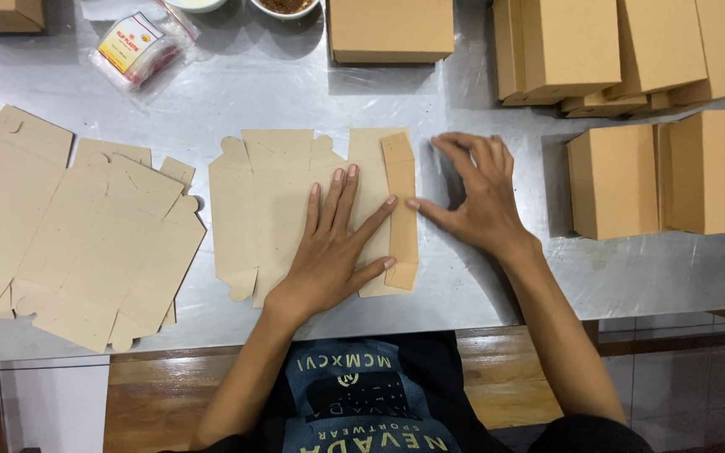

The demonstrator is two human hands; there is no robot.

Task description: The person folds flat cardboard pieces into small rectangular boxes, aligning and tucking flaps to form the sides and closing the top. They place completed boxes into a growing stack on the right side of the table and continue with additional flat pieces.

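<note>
A flat, unfolded brown cardboard box blank (pixel 274 197) lies on the metal table (pixel 279 92) in front of me. My left hand (pixel 337 243) presses flat on its right half, fingers spread. The blank's narrow right-hand flap (pixel 400 189) is folded over. My right hand (pixel 476 197) rests on the table just right of that flap, fingers apart, thumb tip touching the flap's edge. Neither hand grips anything.
A stack of flat box blanks (pixel 69 235) lies at the left. Folded cardboard boxes stand at the right (pixel 665 172), back right (pixel 623 46) and back middle (pixel 390 29). A clear plastic packet (pixel 138 49) and two bowls (pixel 283 7) sit at the back.
</note>
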